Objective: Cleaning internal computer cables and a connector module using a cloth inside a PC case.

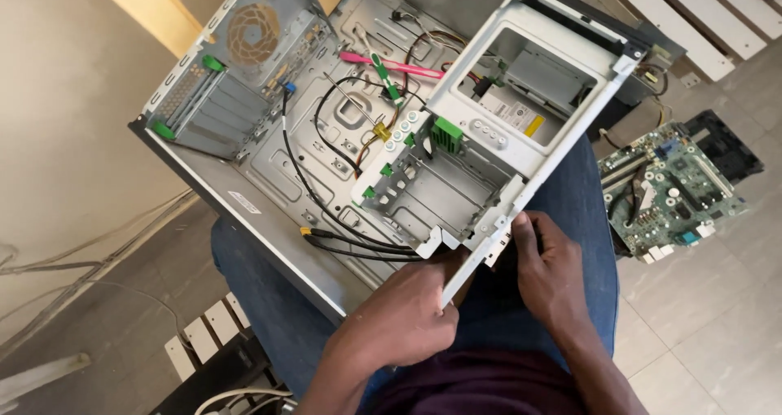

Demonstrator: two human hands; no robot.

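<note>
An opened computer case [269,162] lies across the person's lap, its inside facing up. The left hand [407,313] curls its grip closed around the case's near front edge, beside the grey drive cage [444,191]. The right hand [550,272] presses its fingers against the same pale edge, grip half closed. A green circuit board [672,191] lies on the tiled floor [717,325] nearby.

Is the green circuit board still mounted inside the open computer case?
No, the green circuit board lies on the tiled floor to the right of the computer case, outside it.
</note>
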